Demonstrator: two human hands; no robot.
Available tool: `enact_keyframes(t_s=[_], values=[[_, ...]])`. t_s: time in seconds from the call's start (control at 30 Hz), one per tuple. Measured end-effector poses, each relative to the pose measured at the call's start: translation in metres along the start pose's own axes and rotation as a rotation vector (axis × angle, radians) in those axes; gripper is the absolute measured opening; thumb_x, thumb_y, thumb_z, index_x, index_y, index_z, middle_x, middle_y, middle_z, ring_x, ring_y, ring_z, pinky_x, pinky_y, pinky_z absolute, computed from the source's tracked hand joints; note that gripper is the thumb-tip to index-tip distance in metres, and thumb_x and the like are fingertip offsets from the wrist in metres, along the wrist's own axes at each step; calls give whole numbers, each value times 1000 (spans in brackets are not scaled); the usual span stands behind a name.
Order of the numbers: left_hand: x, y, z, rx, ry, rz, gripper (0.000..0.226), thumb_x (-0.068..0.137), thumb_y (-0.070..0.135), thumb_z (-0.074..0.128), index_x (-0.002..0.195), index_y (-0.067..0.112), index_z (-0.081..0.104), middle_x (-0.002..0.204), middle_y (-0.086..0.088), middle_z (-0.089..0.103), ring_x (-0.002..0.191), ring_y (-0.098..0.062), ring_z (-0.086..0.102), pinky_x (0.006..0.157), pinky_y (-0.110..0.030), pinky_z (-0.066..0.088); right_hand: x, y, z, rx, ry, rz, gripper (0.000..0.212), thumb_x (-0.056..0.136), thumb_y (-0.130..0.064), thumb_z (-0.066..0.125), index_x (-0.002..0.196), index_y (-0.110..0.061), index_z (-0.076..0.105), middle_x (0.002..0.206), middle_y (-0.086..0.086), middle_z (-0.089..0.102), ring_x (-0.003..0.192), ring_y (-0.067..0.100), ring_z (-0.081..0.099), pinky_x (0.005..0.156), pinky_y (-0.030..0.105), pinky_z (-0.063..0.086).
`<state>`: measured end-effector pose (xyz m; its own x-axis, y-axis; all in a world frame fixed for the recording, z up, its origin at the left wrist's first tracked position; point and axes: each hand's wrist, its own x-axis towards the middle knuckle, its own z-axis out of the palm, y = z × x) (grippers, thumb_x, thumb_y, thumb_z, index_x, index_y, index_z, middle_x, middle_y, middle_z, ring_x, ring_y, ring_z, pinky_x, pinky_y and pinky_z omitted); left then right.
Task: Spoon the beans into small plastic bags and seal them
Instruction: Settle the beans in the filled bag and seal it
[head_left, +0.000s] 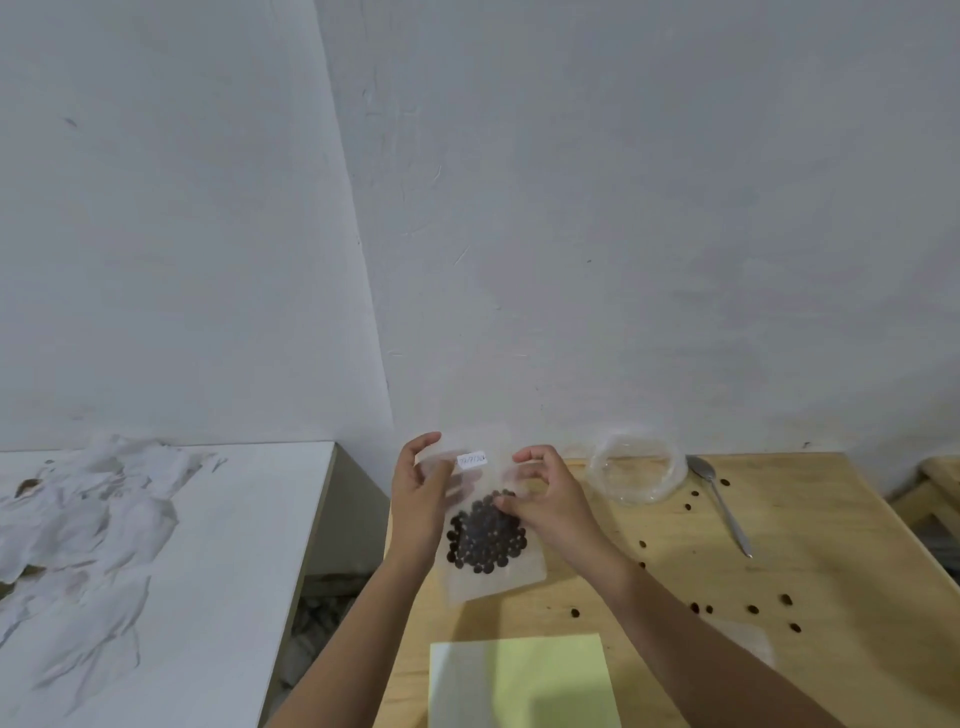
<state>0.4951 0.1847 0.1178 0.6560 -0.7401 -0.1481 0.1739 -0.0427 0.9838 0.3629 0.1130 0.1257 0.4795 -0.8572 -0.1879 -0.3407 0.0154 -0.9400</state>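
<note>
My left hand (420, 501) and right hand (548, 501) are pinching opposite sides of the bag (500, 579), beans (485, 538) sitting inside; a spoon (720, 503) is lying to its right.

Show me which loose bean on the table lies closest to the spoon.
The small dark bean just right of the silver metal spoon, by its neck; every other loose bean lies farther from it.

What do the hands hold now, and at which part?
The left hand and right hand hold the plastic bag by its upper part, one at each side.
</note>
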Motion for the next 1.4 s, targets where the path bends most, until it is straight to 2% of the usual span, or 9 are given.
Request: enact_keyframes(t_s=[0.13,0.2,0.33,0.4,0.53,0.77,1.03,1.23,1.4], values=[[22,-25,-7,192,-26,10,53,85,14,67,128,32,43,118,-7,55,94,-13,67,78,-29,56,26,17,10,41,146,82,34,78,-11,74,102,-21,52,103,-4,56,90,11,57,69,17,46],[24,-42,-8,305,-24,-7,58,85,8,66,134,22,39,121,-6,53,80,5,62,69,-17,53,41,26,15,16,190,97,29,80,-10,71,101,-18,53,102,-3,56,95,13,56,64,10,41],[36,-74,-10,355,-25,-101,53,88,-2,58,136,10,39,114,0,57,70,-7,58,60,-16,50,61,54,31,-164,93,109,37,81,-8,69,115,-14,56,115,-1,57,102,11,54,68,3,40],[45,-85,-11,389,-30,-117,52,90,-2,54,139,8,38,108,9,57,83,-4,59,69,-12,49,66,68,36,-305,4,92,49,82,-10,69,127,-14,52,128,-1,53,117,13,50,87,8,40],[58,-103,-15,629,-103,-96,60,93,12,55,146,11,29,151,-3,32,139,-17,29,111,-24,25,73,86,45,-562,-137,21,58,87,-17,63,139,-12,38,146,3,37,137,15,30,106,13,18],[65,-117,-16,856,-186,-146,60,99,31,41,149,11,17,158,-12,5,146,-24,3,117,-33,8,74,98,53,-650,-226,67,58,98,-33,44,148,-13,24,158,1,15,146,14,7,116,25,10],[56,-76,20,859,-149,42,52,100,28,41,145,5,29,158,-8,11,144,-22,13,115,-27,17,55,86,-11,-575,-11,28,51,95,-29,50,142,-12,38,152,2,27,142,14,21,113,25,20],[13,-70,85,814,-403,141,52,99,30,44,143,7,31,151,-7,28,140,-20,25,112,-25,20,1,96,-95,-507,258,94,41,89,-15,59,128,-2,50,131,12,49,123,23,47,94,16,29],[-52,-102,127,879,-667,136,52,98,34,45,143,13,31,149,-4,31,136,-19,29,110,-28,25,-69,130,-150,-473,369,312,44,92,-19,54,133,-7,45,137,9,45,126,22,43,99,26,33]])
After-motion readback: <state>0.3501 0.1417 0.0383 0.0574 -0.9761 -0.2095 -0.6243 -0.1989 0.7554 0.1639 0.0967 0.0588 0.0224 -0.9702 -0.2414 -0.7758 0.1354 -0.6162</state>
